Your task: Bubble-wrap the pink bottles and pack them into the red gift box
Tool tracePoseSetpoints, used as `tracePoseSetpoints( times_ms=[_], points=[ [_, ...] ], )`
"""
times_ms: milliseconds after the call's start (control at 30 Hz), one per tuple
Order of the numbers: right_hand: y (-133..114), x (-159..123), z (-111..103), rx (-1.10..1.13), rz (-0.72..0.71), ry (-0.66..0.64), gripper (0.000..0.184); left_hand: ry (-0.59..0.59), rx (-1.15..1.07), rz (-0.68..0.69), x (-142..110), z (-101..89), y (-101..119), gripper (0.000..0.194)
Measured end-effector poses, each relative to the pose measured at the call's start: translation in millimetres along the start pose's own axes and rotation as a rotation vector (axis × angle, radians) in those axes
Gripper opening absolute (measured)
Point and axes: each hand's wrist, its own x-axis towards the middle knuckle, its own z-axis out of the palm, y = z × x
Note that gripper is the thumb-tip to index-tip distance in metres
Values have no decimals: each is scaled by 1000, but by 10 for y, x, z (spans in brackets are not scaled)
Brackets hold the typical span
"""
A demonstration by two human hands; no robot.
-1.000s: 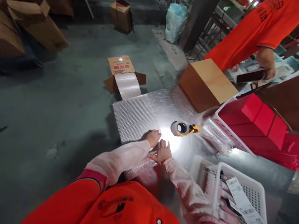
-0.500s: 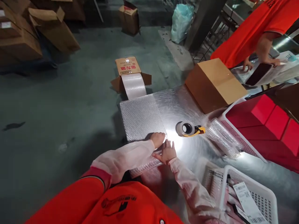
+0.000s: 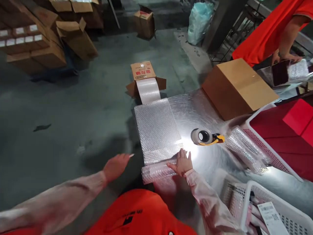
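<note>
"Head view: where does the bubble-wrap roll [image 3: 156, 173] lie?"

"At the near left corner of the surface [image 3: 183, 104], with the bubble sheet [image 3: 156, 127] running on toward the far edge. The right grip [image 3: 183, 164] is spread over the roll's right end and the sheet beside it."

"And the left grip [image 3: 116, 167]?"

"Off past the left edge, fingers closed, pinching a small white piece [image 3: 131, 155]. Tape or something else, I can't tell."

"How would that roll handle?"

"Light and springy, I'd guess, perhaps a bit slippery. What's inside is unclear, so treat it as fragile: cup it near both ends, no squeezing in the middle."

"What about the containers?"

"Near the right corner, a white basket [image 3: 245, 205] holds pinkish items [image 3: 255, 213] and a printed label [image 3: 272, 217]. Farther up the right side, a second basket [image 3: 259, 145] carries red boxes [image 3: 298, 119], with bubble-wrapped bundles [image 3: 246, 148] beside it."

"The cardboard box [image 3: 239, 88] at the far edge?"

"Contents hidden. Beyond that edge, a floor carton [image 3: 143, 70] stands with a pale strip [image 3: 148, 91] reaching from it to the surface."
</note>
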Motion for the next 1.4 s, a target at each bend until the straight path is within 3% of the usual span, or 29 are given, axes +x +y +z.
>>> tracePoseSetpoints(
  times_ms=[100, 167, 267, 333, 433, 533, 633, 700, 933, 1067, 1133, 1233, 1333, 1400],
  points=[
    [-13, -7, 16, -22, 20, 4, 101, 147, -26, 125, 884, -106, 539, 43],
    [-26, -32, 20, -33, 47, 51, 98, 130, -54, 137, 1421, -151, 823, 45],
    [-27, -110, 7, -33, -37, 128, 83, 155, -63, 144, 1735, -140, 963, 45],
    [-9, -176, -13, -1, -190, 84, 68, 169, -74, 195, 1640, -81, 973, 42],
    [37, -264, -40, 42, -281, -17, 59, 28, -91, 328, 1341, 27, 1099, 35],
    [79, -320, -57, 33, -276, -35, 71, -106, -84, 298, 1168, 95, 1351, 33],
    [91, -347, -91, 14, -322, -25, 86, -149, -85, 234, 1160, 78, 1527, 23],
    [80, -349, -126, 17, -344, -16, 85, -172, -102, 254, 1154, 27, 1565, 22],
    [-2, -457, -97, 52, -149, 106, 53, -316, -135, 325, 687, -158, 1601, 25],
    [-87, -679, -5, 84, -1, 200, 37, -258, -128, 430, 377, -120, 1584, 54],
    [-137, -732, -1, 84, 17, 244, 33, -206, -90, 440, 269, -35, 1559, 52],
    [-174, -652, -34, 48, -102, 272, 47, -154, -45, 451, 150, 122, 1511, 45],
    [-109, -534, -9, 30, -290, 109, 80, -152, -58, 465, 74, 220, 1463, 49],
    [7, -574, 101, 59, -327, 40, 84, -169, -97, 500, 98, 209, 1478, 51]
  ],
)
